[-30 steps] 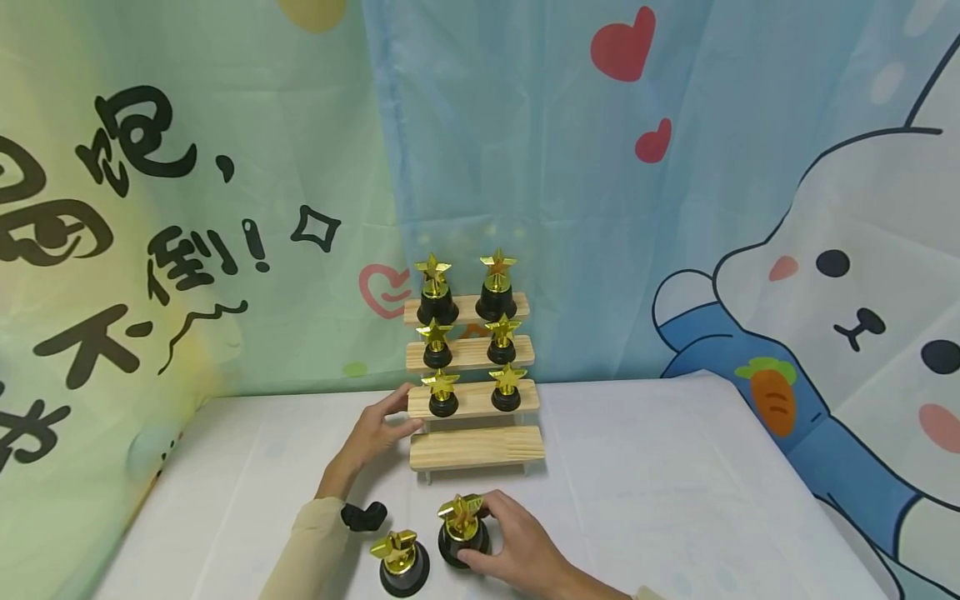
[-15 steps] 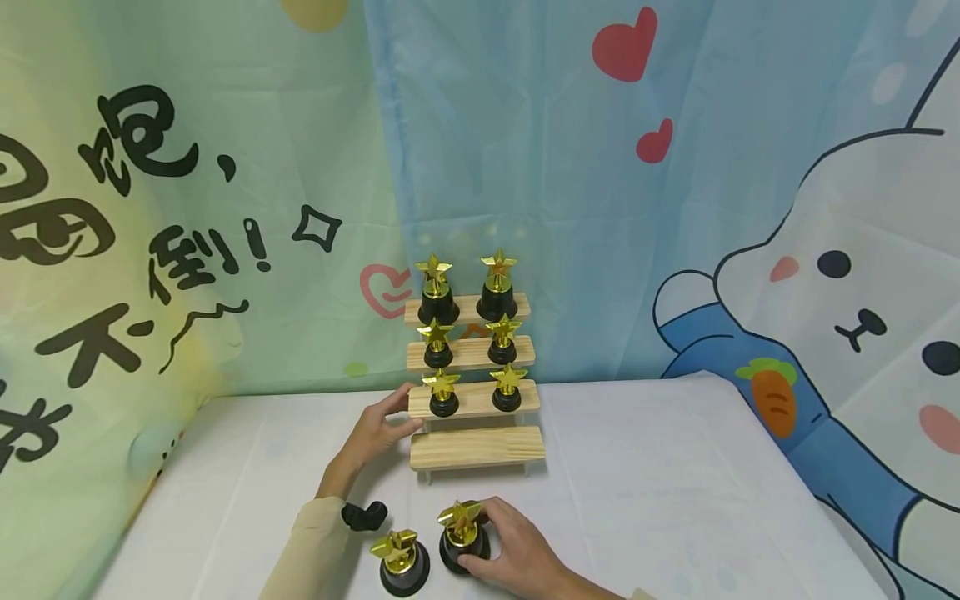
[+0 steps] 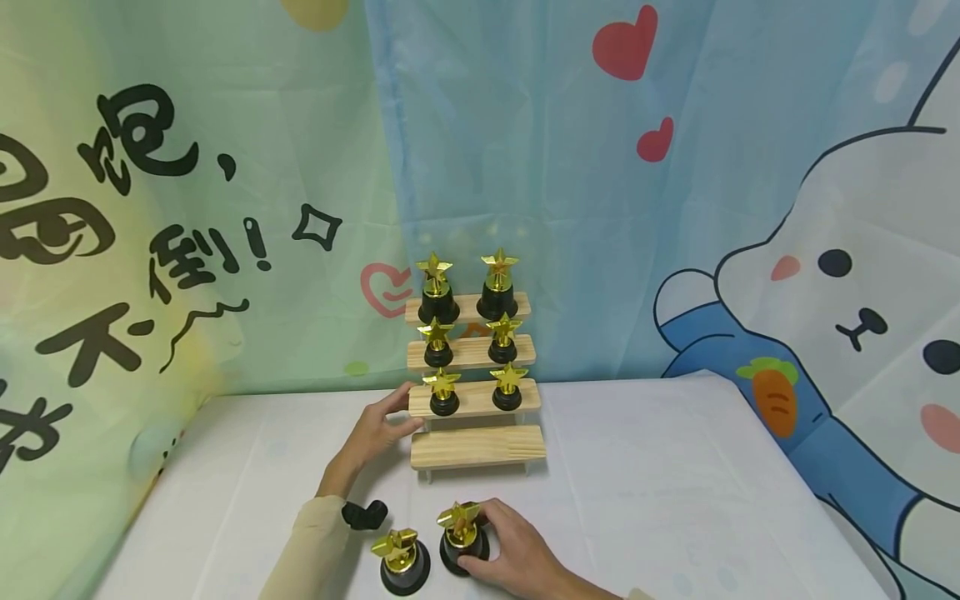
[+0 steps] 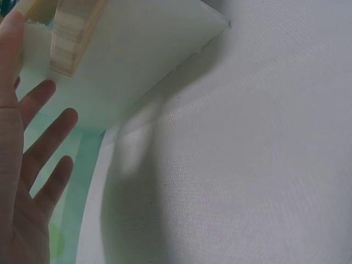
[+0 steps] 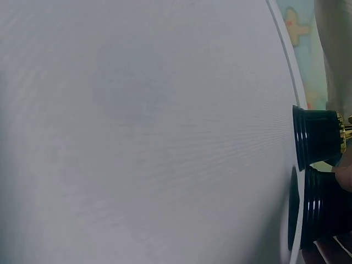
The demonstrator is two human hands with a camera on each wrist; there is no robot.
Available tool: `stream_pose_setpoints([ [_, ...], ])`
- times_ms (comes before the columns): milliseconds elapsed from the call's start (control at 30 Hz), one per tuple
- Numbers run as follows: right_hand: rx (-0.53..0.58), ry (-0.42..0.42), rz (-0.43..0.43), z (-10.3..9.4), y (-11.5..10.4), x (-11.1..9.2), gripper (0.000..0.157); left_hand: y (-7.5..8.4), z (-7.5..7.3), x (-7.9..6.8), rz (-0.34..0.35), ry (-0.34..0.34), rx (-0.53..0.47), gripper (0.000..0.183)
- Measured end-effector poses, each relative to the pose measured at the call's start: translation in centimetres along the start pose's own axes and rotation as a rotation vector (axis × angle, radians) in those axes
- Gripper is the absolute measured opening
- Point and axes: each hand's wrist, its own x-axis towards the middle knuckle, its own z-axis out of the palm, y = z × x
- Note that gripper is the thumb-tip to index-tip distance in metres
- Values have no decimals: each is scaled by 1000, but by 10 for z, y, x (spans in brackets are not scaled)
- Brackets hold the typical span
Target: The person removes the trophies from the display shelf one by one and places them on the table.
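My right hand (image 3: 525,554) holds a gold star trophy (image 3: 461,527) by its black base, fingers on the far side and thumb in front. In the right wrist view, fingertips press against that black base (image 5: 324,209). A second star trophy (image 3: 402,562) stands just to its left. My left hand (image 3: 378,429) is at the left end of the tiered wooden stand (image 3: 477,447), index finger and thumb at its third step from the top. In the left wrist view, the other fingers (image 4: 52,140) spread out straight beside the wooden step end (image 4: 74,38) and a clear side panel (image 4: 148,44).
Two star trophies (image 3: 498,287) stand on each of the upper three steps; the lowest step is bare. A black strap-like piece (image 3: 365,516) is at the left wrist. White cloth (image 3: 660,500) covers the table, with a printed curtain (image 3: 525,125) behind it.
The right hand has shifted its trophy slightly toward the table's front edge, and the star has turned a little. The left hand and the stand have stayed in place.
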Motion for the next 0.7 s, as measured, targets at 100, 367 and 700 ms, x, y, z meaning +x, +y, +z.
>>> stream_pose_setpoints([
  [100,-1,-9,5,1,1,1,47,0,0,0,4,3,0,71],
  [367,-10,-13,14,2,1,2,47,-2,2,-1,59,43,46,72],
  [700,-28,-13,-1,4,3,1,49,-1,1,0,9,9,11,71],
])
